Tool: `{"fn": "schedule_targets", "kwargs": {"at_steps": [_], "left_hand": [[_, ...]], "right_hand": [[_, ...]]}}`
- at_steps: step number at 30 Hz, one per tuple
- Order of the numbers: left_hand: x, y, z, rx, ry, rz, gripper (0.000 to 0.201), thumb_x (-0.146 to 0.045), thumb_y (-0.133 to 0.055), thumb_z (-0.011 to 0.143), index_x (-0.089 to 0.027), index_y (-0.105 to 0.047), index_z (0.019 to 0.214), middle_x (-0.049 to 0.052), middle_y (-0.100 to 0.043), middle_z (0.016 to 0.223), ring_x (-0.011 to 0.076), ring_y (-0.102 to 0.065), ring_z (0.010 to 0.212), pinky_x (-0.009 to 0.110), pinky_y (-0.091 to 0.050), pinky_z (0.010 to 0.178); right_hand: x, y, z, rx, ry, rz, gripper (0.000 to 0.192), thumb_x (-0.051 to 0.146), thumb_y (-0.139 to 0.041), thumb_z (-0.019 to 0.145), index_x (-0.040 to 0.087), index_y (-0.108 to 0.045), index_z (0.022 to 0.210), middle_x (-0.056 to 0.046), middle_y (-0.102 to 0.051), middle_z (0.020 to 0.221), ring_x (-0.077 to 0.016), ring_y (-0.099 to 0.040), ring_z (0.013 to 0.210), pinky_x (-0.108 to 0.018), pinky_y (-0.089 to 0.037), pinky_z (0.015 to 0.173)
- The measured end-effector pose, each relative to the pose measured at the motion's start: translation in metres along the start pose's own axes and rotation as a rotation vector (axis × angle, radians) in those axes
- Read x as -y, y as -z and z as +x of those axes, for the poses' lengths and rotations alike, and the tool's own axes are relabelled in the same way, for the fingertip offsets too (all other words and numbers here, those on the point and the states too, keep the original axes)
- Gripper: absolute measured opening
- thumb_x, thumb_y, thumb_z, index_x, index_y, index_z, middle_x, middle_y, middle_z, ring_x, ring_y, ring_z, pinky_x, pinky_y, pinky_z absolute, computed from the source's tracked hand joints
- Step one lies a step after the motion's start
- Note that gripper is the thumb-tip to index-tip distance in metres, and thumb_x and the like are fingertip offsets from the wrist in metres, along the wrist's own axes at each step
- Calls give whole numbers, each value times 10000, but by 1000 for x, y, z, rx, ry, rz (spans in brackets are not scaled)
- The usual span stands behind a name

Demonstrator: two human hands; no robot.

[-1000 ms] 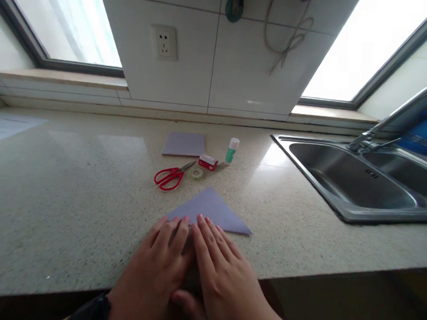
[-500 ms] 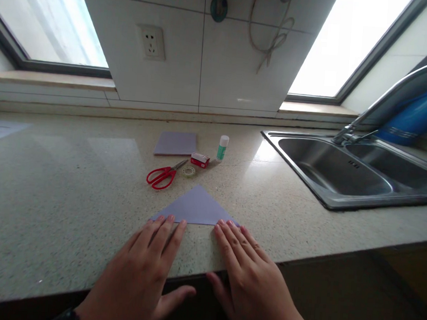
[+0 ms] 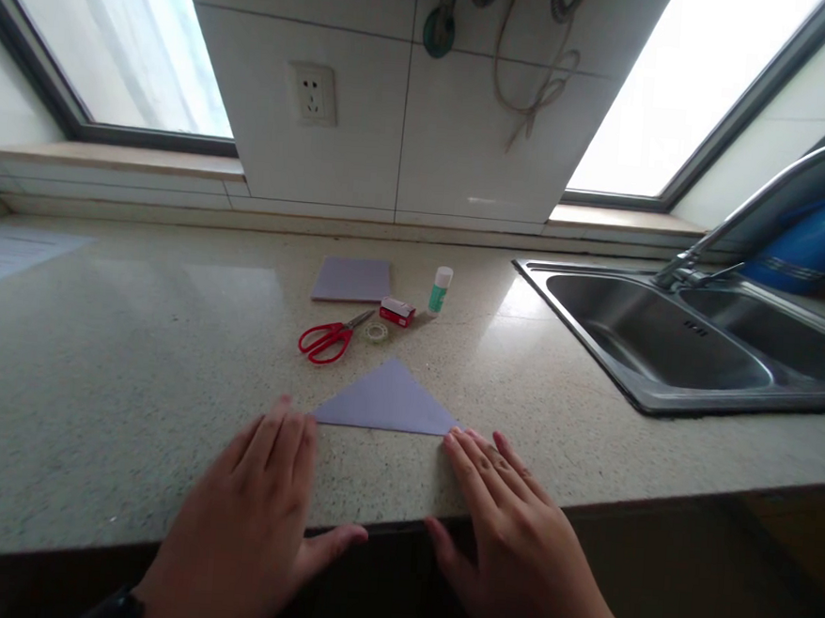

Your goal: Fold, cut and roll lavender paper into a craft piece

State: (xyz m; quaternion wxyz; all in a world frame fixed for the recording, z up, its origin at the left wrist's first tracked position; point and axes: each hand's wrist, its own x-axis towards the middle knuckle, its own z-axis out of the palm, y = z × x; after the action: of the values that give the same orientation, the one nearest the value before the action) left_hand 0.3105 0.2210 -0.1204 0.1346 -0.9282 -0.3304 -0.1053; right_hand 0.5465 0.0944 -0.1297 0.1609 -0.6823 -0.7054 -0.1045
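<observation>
A sheet of lilac paper folded into a triangle (image 3: 390, 402) lies flat on the counter, its long folded edge toward me. My left hand (image 3: 251, 495) rests palm down with fingers stretched out, its fingertips at the triangle's left corner. At the right corner, the outstretched fingertips of my right hand (image 3: 504, 508) touch the paper. Both thumbs point inward past the counter's front edge. Just behind the triangle are red-handled scissors (image 3: 326, 341) and a small roll of tape (image 3: 376, 332).
Farther back stand a stack of lilac paper (image 3: 351, 278), a small red-and-white box (image 3: 396, 312) and an upright glue stick (image 3: 440, 290). A steel double sink (image 3: 647, 396) with a tap is set in at the right. A printed sheet (image 3: 17, 255) lies at the far left.
My hands have slid apart along the folded edge, out to the triangle's two corners. The view has shifted slightly; the objects behind the paper have stayed put.
</observation>
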Motion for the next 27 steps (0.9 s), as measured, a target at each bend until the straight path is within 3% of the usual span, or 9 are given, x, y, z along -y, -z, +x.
{"fn": "schedule_targets", "kwargs": {"at_steps": [2, 5, 10, 13, 17, 20, 23, 25, 27], "left_hand": [[-3, -4, 3, -56, -106, -29, 947, -698, -647, 787, -16, -505, 1428, 289, -501, 1470, 413, -483, 1350, 549, -438, 1102], [-8, -9, 8, 11, -224, -109, 930, -571, -685, 791, -37, -417, 1504, 240, -428, 1552, 370, -473, 1383, 502, -446, 1118], [-16, -10, 13, 123, -201, -149, 703, -335, -569, 837, -27, -487, 1464, 241, -448, 1531, 357, -483, 1389, 493, -432, 1145], [-20, -9, 11, 137, -185, -115, 699, -212, -529, 782, -7, -500, 1450, 257, -435, 1528, 365, -471, 1399, 495, -430, 1149], [-24, -6, 5, 138, -99, -59, 782, -238, -592, 731, 12, -477, 1463, 284, -391, 1539, 400, -449, 1404, 508, -457, 1124], [-23, -2, 1, 114, -48, -12, 749, -238, -637, 740, 9, -514, 1436, 286, -443, 1509, 392, -495, 1374, 493, -484, 1103], [-22, 3, -1, 42, -121, 36, 567, -161, -633, 768, -18, -635, 1317, 271, -610, 1367, 370, -634, 1220, 475, -571, 987], [-24, 6, -2, -51, -232, 31, 420, -84, -602, 778, -48, -710, 1183, 222, -738, 1150, 321, -727, 979, 419, -633, 783], [-28, 10, -3, -177, -331, -29, 299, -32, -579, 772, -87, -744, 1015, 132, -771, 892, 250, -707, 715, 333, -590, 566]], "right_hand": [[3, 1, 4, -22, -7, -3, 555, 352, -581, 884, 90, -597, 1373, -175, -605, 1406, -339, -578, 1308, -549, -448, 1147], [14, 1, 12, -70, -30, -6, 521, 338, -576, 885, 65, -628, 1325, -201, -634, 1362, -364, -581, 1299, -588, -429, 1146], [44, -11, 30, 7, 115, 119, 703, 369, -566, 866, 44, -473, 1482, -183, -438, 1541, -344, -424, 1433, -510, -444, 1151], [52, -21, 33, 70, 154, 177, 738, 414, -556, 891, 51, -423, 1519, -164, -389, 1573, -320, -396, 1452, -466, -395, 1191], [36, -22, 22, 50, 7, 91, 713, 463, -586, 887, 65, -500, 1472, -180, -475, 1522, -333, -478, 1399, -472, -447, 1153], [16, -14, 9, 4, -22, -15, 724, 473, -596, 889, 34, -506, 1457, -213, -520, 1482, -352, -523, 1359, -501, -493, 1104], [6, -7, 2, -37, 4, -69, 689, 432, -614, 884, 27, -524, 1434, -219, -547, 1460, -361, -541, 1335, -516, -514, 1066], [7, -6, 0, -70, 32, -46, 662, 420, -651, 864, 66, -554, 1415, -199, -584, 1430, -370, -556, 1305, -542, -501, 1061], [12, -8, -2, -129, 71, 5, 565, 386, -683, 862, 158, -606, 1374, -145, -655, 1339, -350, -610, 1212, -540, -516, 1012]]}}
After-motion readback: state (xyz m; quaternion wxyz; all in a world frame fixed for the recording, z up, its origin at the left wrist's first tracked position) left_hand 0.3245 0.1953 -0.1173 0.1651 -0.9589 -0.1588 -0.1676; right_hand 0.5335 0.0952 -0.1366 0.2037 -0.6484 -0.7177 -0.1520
